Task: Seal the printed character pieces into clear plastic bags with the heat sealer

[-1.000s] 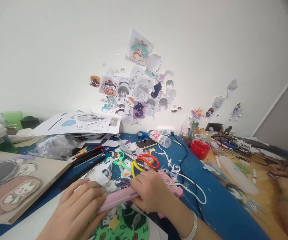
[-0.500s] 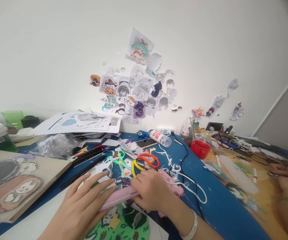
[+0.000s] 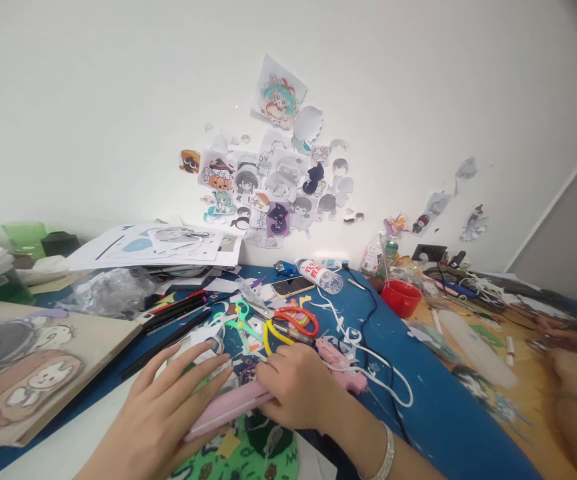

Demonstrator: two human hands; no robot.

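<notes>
A long pink object (image 3: pixel 228 412) with a pale stripe along its side lies between my two hands, above a green patterned piece (image 3: pixel 238 460). My right hand (image 3: pixel 293 383) is closed round its right end. My left hand (image 3: pixel 168 407) rests over its left part, fingers spread, thumb side underneath. Just beyond my hands are teal-handled scissors (image 3: pixel 242 325), scissors with red handles (image 3: pixel 298 320) and a yellow handle (image 3: pixel 271 337). A pink glue gun (image 3: pixel 343 370) lies right of my right hand.
A painted board (image 3: pixel 18 373) stands at the left beside black pens (image 3: pixel 173 317). Further back are a phone (image 3: pixel 293 287), a bottle (image 3: pixel 321 276) and a red cup (image 3: pixel 401 298). White cable loops over the blue table (image 3: pixel 448 413). Another person's hands (image 3: pixel 575 373) are at the right.
The pink object has shifted slightly left and down with my right hand. More of the glue gun shows. At the far right, the other person's hands have moved slightly.
</notes>
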